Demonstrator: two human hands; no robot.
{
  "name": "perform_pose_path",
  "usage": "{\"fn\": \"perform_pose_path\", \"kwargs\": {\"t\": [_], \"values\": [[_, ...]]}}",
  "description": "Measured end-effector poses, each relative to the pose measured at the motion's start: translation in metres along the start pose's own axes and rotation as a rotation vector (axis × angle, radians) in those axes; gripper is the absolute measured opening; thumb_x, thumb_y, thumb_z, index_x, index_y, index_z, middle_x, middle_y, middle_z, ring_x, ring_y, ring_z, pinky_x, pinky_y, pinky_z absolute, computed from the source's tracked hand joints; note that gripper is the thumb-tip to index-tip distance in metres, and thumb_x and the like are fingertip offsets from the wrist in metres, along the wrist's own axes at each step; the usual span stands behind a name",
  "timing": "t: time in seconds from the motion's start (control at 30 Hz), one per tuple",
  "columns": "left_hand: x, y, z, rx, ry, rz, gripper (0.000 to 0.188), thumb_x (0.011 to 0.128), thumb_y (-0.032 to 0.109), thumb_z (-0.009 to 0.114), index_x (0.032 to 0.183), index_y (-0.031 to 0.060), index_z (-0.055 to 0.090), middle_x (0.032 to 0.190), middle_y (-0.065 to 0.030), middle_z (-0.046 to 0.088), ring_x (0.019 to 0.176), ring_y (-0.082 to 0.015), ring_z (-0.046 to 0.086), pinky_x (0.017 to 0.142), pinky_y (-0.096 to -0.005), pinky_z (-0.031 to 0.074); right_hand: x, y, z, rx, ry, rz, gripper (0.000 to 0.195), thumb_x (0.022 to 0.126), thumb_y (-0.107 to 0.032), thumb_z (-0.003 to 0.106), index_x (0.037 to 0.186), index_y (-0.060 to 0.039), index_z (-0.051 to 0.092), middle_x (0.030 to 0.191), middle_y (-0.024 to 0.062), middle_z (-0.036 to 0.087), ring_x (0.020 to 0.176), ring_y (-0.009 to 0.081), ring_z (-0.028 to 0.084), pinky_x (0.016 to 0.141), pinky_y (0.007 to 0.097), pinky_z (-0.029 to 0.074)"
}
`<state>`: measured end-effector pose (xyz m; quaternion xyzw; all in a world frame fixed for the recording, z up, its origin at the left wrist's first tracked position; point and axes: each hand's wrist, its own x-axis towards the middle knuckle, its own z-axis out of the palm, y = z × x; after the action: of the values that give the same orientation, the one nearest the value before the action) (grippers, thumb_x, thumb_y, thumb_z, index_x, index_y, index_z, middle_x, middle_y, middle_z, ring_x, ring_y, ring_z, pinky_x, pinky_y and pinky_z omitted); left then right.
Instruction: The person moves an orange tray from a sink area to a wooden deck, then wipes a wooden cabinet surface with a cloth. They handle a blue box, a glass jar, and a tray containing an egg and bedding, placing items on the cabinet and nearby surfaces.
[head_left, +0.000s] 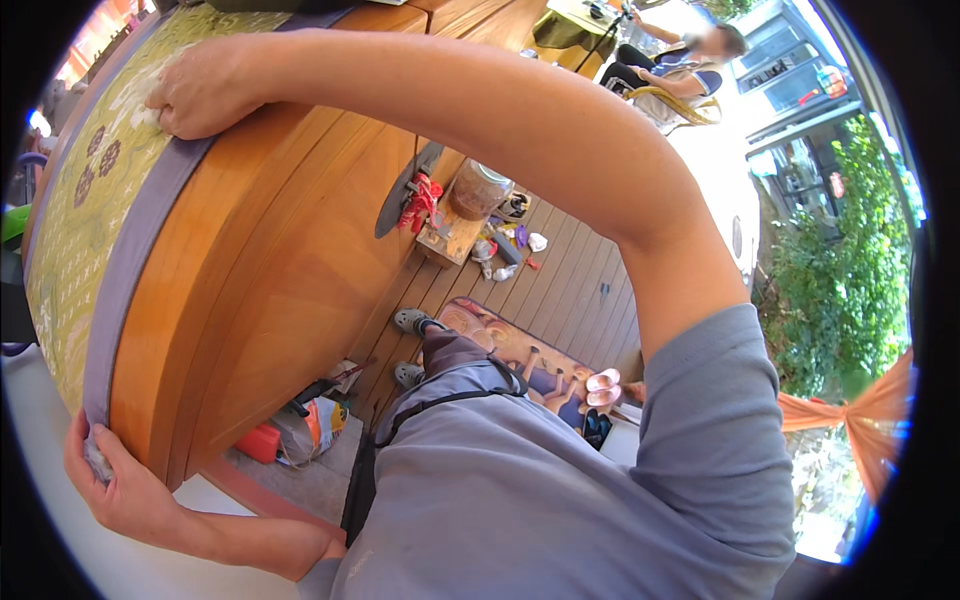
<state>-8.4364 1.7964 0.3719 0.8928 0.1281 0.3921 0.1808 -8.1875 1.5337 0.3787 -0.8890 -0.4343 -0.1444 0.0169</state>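
A yellow-green patterned cloth with a purple-grey border (97, 225) covers the top of a wooden table (247, 247). My right hand (206, 90) rests on the cloth near its border, fingers curled over a whitish wad (148, 114) that shows at the fingertips. At the table's near corner, my left hand (124, 480) holds a crumpled whitish wad (97, 459) between thumb and fingers, against the border. What the two wads are made of cannot be told.
A lidded glass jar (480, 189) stands on a wooden block (450, 236) beside red string (421, 202). Small items lie on the plank deck (577, 255). Near my feet are a patterned mat (487, 330), pink slippers (602, 386) and bags (322, 431). Another person (675, 79) sits farther off.
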Motion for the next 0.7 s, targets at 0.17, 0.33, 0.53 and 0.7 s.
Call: {"fn": "perform_pose_path", "kwargs": {"t": [0.17, 0.33, 0.53, 0.7], "values": [[0.002, -0.012, 0.0, -0.073, 0.004, 0.09, 0.019, 0.095, 0.003, 0.062, 0.112, 0.0012, 0.07, 0.113, -0.0074, 0.071, 0.105, -0.0214, 0.065, 0.095, -0.0325, 0.051, -0.01, -0.01, 0.005, 0.179, 0.209, 0.139, 0.034, 0.09, -0.026, 0.047, 0.096, -0.0043, 0.073, 0.102, 0.0186, 0.072, 0.096, 0.0378, 0.067, 0.089, 0.0471, 0.053], [0.001, -0.033, 0.008, -0.225, 0.001, 0.18, 0.022, 0.096, 0.0, 0.059, 0.117, -0.0016, 0.067, 0.115, -0.0116, 0.069, 0.107, -0.0257, 0.064, 0.096, -0.0352, 0.05, -0.019, -0.008, 0.004, 0.23, 0.364, 0.062, 0.024, 0.09, -0.02, 0.051, 0.085, -0.0016, 0.065, 0.096, 0.0219, 0.066, 0.093, 0.0431, 0.062, 0.087, 0.0509, 0.049], [0.0, -0.022, 0.0, -0.26, 0.004, 0.219, 0.023, 0.093, -0.004, 0.059, 0.115, -0.003, 0.065, 0.111, -0.0145, 0.067, 0.104, -0.0298, 0.064, 0.094, -0.0374, 0.05, -0.026, -0.01, -0.001, 0.307, 0.338, 0.074, 0.026, 0.094, -0.019, 0.05, 0.101, 0.0001, 0.066, 0.115, 0.0261, 0.065, 0.112, 0.0437, 0.057, 0.1, 0.0488, 0.044], [-0.001, -0.012, -0.006, -0.256, -0.022, 0.148, 0.022, 0.093, -0.001, 0.059, 0.114, -0.0021, 0.065, 0.112, -0.0144, 0.067, 0.105, -0.0308, 0.064, 0.093, -0.0382, 0.051, -0.027, -0.014, -0.011, 0.335, 0.214, 0.147, 0.03, 0.095, -0.02, 0.05, 0.111, -0.001, 0.067, 0.13, 0.0261, 0.061, 0.123, 0.0419, 0.054, 0.107, 0.045, 0.042]]}}
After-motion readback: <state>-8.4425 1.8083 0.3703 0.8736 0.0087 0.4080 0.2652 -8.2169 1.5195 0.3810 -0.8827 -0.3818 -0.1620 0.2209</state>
